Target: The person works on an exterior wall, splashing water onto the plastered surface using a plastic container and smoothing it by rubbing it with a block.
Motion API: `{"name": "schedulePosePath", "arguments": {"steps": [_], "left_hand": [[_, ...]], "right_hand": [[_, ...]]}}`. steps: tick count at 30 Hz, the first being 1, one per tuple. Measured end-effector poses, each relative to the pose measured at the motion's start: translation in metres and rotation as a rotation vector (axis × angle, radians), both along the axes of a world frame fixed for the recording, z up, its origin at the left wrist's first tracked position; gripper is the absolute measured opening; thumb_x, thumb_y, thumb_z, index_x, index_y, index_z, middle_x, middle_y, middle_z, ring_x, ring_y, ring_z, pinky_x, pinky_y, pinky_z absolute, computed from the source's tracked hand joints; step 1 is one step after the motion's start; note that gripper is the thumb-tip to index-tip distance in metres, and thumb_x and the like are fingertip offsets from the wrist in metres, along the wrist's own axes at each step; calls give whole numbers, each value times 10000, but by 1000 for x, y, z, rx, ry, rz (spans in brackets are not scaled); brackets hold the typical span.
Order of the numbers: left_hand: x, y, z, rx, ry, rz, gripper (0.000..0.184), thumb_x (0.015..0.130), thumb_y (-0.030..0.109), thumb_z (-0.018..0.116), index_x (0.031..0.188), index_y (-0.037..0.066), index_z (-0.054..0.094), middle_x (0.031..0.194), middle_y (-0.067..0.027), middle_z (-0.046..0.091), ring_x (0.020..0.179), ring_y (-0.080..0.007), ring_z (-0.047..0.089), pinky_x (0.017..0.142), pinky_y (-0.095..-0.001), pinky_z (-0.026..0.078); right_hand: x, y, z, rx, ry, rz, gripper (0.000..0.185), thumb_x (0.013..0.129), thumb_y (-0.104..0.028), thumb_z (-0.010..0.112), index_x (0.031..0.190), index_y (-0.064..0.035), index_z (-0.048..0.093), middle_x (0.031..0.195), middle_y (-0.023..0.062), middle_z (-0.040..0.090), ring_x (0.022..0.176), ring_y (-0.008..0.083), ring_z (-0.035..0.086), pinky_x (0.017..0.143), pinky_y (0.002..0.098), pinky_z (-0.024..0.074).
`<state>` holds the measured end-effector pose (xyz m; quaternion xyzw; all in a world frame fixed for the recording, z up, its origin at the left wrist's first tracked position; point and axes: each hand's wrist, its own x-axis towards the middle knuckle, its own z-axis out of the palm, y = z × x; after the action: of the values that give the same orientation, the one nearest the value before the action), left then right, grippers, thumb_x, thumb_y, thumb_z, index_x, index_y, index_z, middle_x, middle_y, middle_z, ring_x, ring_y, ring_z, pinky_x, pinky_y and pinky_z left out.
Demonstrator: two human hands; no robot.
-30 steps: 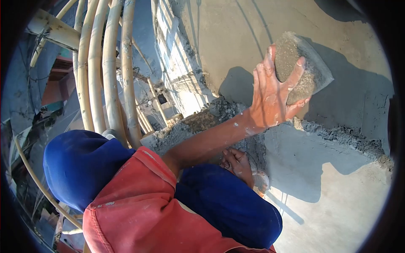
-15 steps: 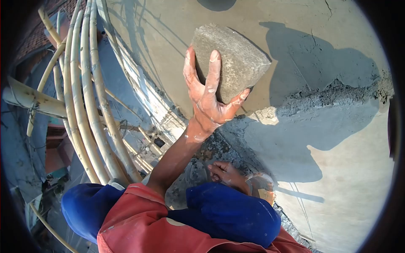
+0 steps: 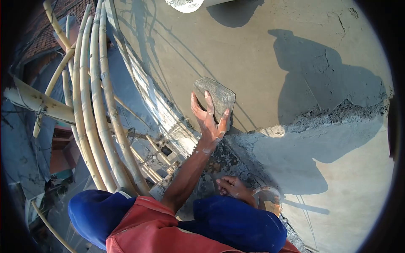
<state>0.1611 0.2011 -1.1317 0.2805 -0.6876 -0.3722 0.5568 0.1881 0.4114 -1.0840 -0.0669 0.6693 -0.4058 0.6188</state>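
My left hand [image 3: 209,118] reaches up from the red sleeve, its spread fingers gripping a grey, rough block [image 3: 219,93] against the plastered wall [image 3: 253,63]. Pale smears mark the fingers and wrist. Lower down, my right hand [image 3: 234,188] is curled beside my blue-clad knee [image 3: 240,223]; whatever it may hold is hidden. Just right of that wrist is a round, pale-rimmed container [image 3: 270,195], partly covered by the knee.
Long bamboo poles [image 3: 99,97] run down the left side, above buildings far below. A rough mortar ledge [image 3: 333,116] crosses the wall at right. At the top edge is a pale rounded object [image 3: 185,4]. Shadows fall across the wall.
The view has shifted. My left hand and the block have moved from the shaded right part of the wall to the left, and now look farther away. My right hand stays curled near the knee.
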Motion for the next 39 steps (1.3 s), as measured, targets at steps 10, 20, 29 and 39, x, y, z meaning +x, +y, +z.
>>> {"name": "schedulePosePath", "arguments": {"steps": [10,20,29,39], "left_hand": [[-5,-111,67,270,119,101,731,901,423,485,1413,0,181,1385,-332,209,1297,-489,135,1052,-506,150],[4,-52,41,323,61,94,683,902,343,503,1396,-31,216,1393,-328,203,1292,-483,140,1037,-552,120],[2,-86,67,308,69,156,676,897,365,518,1394,-6,250,1397,-297,225,1301,-451,154,1061,-516,120],[2,-69,36,178,24,151,656,878,325,563,1381,3,293,1367,-334,221,1302,-455,171,1045,-521,163]], "right_hand": [[-12,-13,16,-54,12,-36,294,925,-259,531,720,-49,516,599,-29,460,550,53,400,536,218,341],[-1,-17,11,37,-42,-71,330,920,-280,536,692,-41,530,574,-21,447,543,66,421,535,222,346],[1,-26,11,-17,-13,179,308,923,-253,528,704,-37,531,573,-19,448,536,65,419,537,228,354],[1,-22,26,-20,16,58,326,921,-256,536,670,-51,499,567,-26,437,528,56,397,535,227,354]]}}
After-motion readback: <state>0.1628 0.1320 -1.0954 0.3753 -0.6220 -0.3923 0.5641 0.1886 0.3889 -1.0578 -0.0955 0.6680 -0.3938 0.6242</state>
